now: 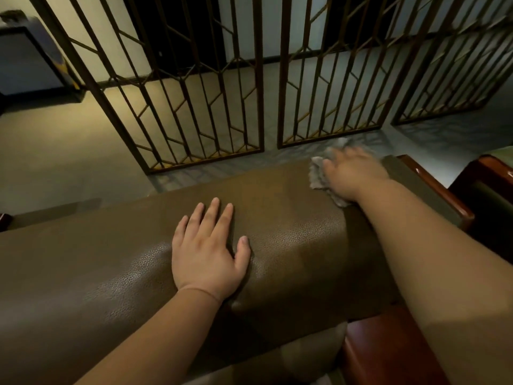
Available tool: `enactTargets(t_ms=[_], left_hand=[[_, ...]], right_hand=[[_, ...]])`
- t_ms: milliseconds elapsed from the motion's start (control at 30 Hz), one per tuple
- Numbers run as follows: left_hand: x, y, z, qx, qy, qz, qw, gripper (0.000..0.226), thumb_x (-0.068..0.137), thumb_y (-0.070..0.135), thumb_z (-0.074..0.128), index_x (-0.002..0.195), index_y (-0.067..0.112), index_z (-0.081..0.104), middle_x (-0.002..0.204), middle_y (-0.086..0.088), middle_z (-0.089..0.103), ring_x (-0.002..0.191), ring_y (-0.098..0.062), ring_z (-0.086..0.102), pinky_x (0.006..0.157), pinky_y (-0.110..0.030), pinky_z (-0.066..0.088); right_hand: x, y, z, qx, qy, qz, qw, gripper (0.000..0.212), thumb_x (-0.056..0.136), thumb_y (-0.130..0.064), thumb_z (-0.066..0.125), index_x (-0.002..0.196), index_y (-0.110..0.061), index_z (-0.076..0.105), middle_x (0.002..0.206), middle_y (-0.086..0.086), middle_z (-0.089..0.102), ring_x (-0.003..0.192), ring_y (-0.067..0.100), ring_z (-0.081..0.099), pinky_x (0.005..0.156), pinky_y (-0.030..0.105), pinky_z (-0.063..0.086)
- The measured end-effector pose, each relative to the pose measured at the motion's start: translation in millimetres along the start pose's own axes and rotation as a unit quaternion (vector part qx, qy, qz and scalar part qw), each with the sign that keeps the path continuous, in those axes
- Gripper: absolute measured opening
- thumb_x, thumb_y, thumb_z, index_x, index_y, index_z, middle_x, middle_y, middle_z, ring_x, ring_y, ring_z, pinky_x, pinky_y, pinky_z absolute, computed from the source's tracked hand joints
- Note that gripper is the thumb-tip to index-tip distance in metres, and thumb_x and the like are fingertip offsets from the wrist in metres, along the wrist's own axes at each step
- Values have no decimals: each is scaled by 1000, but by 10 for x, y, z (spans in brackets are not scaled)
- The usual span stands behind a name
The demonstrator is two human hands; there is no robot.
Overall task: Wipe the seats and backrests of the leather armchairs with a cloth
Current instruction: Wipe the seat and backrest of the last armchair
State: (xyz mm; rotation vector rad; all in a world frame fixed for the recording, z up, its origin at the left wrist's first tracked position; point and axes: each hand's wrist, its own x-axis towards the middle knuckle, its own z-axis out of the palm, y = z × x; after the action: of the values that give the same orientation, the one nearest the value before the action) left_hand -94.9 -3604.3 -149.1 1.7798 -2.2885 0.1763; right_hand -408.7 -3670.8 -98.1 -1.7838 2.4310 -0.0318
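At the far left a dark framed panel (30, 62) stands on the carpet (55, 151), well apart from the chair. Next comes the metal lattice screen (194, 93), its 2 nearest panels rising just behind the armchair.

The leather backrest (111, 259) runs across the whole view as a thick brown roll. The left hand (205, 251) lies flat on its top, fingers straight and slightly spread, gripping nothing; it looks to be bracing the body while the other arm reaches out.

Farther right, the right hand (352, 173) presses the grey cloth (319, 173) down on the far right end of the backrest's top edge. The cloth bunches out from under the palm and fingers; the hand is blurred, so whether the fingers curl round the cloth or just press it flat cannot be told. Beyond it sits the polished wooden armrest (444, 195), and a 2nd chair's wooden frame (485, 173) shows at the right edge.

As a judgement, the task is partway: the top of 1 backrest is under the cloth now. The seat is barely in view, and the neighbouring chair looks unattended, so seats and other chairs likely remain.
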Motion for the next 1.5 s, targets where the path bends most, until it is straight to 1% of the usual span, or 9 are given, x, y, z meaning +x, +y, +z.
enactTargets(t_ms=[267,533,733,933,1000,1167,1300,1367,1500], left_hand=[[-3,7,-21,6,-10,4,1000,74,96,63,31,158,27,47,165,-2,43,155,-26,35,127,-48,24],[-13,9,-18,6,-2,2,1000,74,96,63,29,158,28,47,165,-1,43,155,-26,34,127,-48,23],[-24,19,-27,4,0,-1,1000,73,96,62,30,157,27,49,164,-3,45,154,-26,36,126,-49,25],[-26,31,-14,7,8,-1,1000,71,97,62,29,156,27,50,163,-2,46,153,-26,37,126,-48,25],[-38,30,-10,4,11,2,1000,70,97,60,31,155,27,52,162,-2,48,152,-27,38,125,-48,27],[-44,46,-41,-7,18,6,1000,68,97,58,33,153,27,55,160,-2,51,151,-28,40,124,-49,29],[-61,38,-32,-3,24,21,999,66,98,57,32,152,28,56,160,-1,51,151,-26,40,124,-49,28],[-60,24,-23,-1,21,31,999,67,99,58,28,154,28,54,161,-2,49,152,-26,38,125,-48,27],[-70,15,6,-3,22,65,998,67,102,60,26,154,29,53,161,-3,49,152,-28,37,123,-49,27]], right_hand=[[-1005,-436,218,21,5,-229,973,59,106,-58,21,162,-40,19,170,-4,22,158,18,12,126,45,17],[-925,283,315,11,72,58,996,62,106,-53,13,162,-27,23,165,11,32,156,31,20,127,51,18],[-1434,153,691,10,127,-199,972,59,102,-49,35,157,-29,38,161,4,40,154,26,23,128,45,11],[-1039,675,637,196,192,189,943,53,107,-47,28,156,-28,36,162,12,34,155,34,19,126,57,19],[-1217,306,724,154,193,163,955,57,108,-47,23,159,-24,32,163,16,31,157,36,11,128,56,11],[-1650,-107,1021,59,167,-152,972,61,101,-48,35,160,-31,31,161,11,36,154,35,21,124,59,23],[-1357,502,1042,152,214,68,962,61,104,-48,25,163,-31,19,170,16,16,159,34,4,126,60,15],[-1356,401,1062,289,214,196,912,62,106,-52,21,164,-37,5,173,7,-3,159,30,-11,127,60,8],[-1775,-611,1348,320,214,158,909,73,104,-59,11,164,-26,-14,170,21,-10,156,47,-14,126,63,-2]])
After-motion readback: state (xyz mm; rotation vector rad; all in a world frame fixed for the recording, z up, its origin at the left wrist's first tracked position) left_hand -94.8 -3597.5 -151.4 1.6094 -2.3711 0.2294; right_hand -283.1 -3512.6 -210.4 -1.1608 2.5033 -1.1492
